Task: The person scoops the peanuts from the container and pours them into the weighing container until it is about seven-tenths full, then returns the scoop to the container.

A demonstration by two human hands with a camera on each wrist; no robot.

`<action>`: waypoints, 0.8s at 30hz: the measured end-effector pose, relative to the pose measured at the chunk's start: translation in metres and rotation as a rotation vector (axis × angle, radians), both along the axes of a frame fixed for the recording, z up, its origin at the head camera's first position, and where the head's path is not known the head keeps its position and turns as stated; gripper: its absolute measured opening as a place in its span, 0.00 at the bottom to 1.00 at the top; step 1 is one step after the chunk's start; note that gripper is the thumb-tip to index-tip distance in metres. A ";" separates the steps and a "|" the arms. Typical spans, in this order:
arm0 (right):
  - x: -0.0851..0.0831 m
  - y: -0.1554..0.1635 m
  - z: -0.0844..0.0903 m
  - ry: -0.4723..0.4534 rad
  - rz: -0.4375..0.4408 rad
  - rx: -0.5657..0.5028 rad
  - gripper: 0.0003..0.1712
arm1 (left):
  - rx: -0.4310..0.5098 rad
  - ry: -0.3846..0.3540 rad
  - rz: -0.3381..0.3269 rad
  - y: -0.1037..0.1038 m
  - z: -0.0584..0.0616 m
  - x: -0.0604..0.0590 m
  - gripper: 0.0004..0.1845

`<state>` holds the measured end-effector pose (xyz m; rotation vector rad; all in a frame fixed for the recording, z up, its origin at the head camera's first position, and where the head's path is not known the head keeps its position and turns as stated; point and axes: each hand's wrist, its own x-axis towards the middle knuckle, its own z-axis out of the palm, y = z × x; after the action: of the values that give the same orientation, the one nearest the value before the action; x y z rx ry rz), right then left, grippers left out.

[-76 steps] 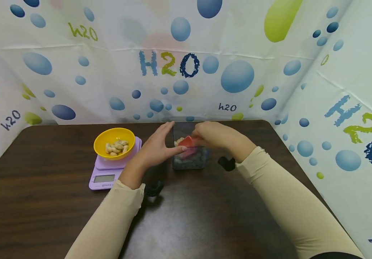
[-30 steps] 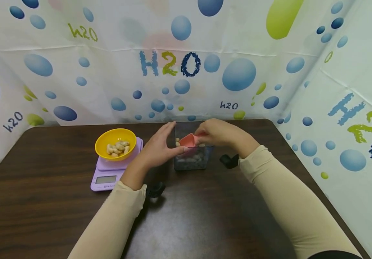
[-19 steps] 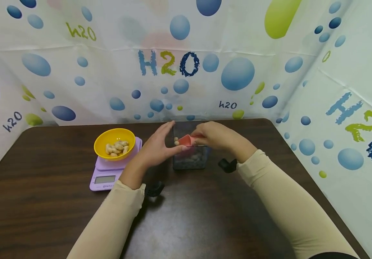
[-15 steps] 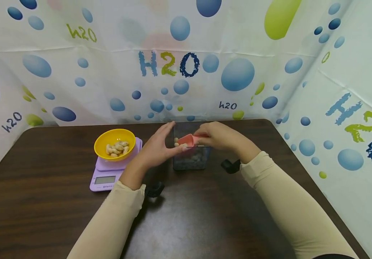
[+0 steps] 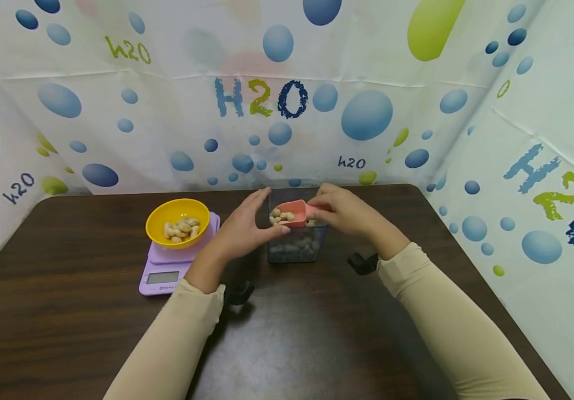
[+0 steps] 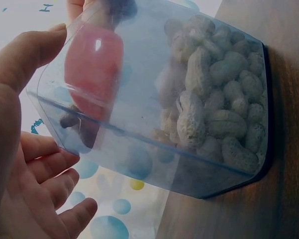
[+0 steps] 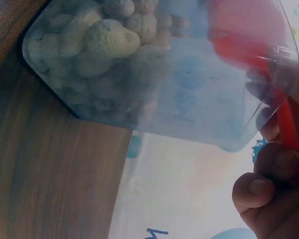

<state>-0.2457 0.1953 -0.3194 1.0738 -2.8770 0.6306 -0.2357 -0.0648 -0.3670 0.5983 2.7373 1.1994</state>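
Dark wood-grain surface [image 5: 67,311], walled on three sides by white sheeting printed with blue and green bubbles and "H2O" lettering [image 5: 261,98].

Right hand [image 5: 347,214]: fingers [image 7: 268,186] curled and pinching the handle of a pink scoop [image 5: 292,213], held level at the mouth of a clear square container [image 5: 297,247]. In the scoop, a small heap of peanuts in the shell [image 5: 281,216], lying close to its open front edge. Left hand [image 5: 244,228]: fingers nearly straight, spread, thumb [image 6: 25,55] and palm pressed flat against the container's left wall, steadying rather than wrapping it. Inside the container, more peanuts piled over the bottom, plain in both wrist views. Container standing upright on the surface, between the two hands.

Further left, well apart from the container: yellow bowl [image 5: 177,221] with a few peanuts, sitting on a lilac kitchen scale [image 5: 167,266], display facing the person. Black straps at both wrists, beige sleeves.

Likely trouble: peanuts rolling off the scoop's front edge if tipped while crossing to the bowl, loose shells being round and barely contained. Scoop rim catching the container's wall on the way out, jolting the load. Bowl perched on a small platform, so a knock could shift or tip it. Surface smooth, so spilled peanuts would scatter.
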 end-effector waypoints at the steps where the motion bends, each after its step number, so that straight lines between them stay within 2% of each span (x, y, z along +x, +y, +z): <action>1: 0.000 0.001 -0.001 0.005 -0.010 -0.001 0.17 | 0.000 0.000 -0.001 0.000 0.000 0.000 0.55; 7: 0.002 0.005 -0.002 0.024 -0.053 -0.011 0.18 | -0.001 -0.004 0.007 0.001 0.000 0.000 0.55; 15: 0.003 0.015 0.000 0.020 -0.090 -0.075 0.18 | -0.006 -0.008 0.005 0.001 0.001 0.000 0.55; 24: 0.003 0.023 -0.002 0.038 -0.109 -0.101 0.19 | -0.006 -0.011 0.008 -0.001 0.001 0.000 0.56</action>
<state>-0.2424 0.2181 -0.3213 0.8994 -2.8140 0.7322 -0.2358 -0.0656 -0.3663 0.5790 2.7363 1.1924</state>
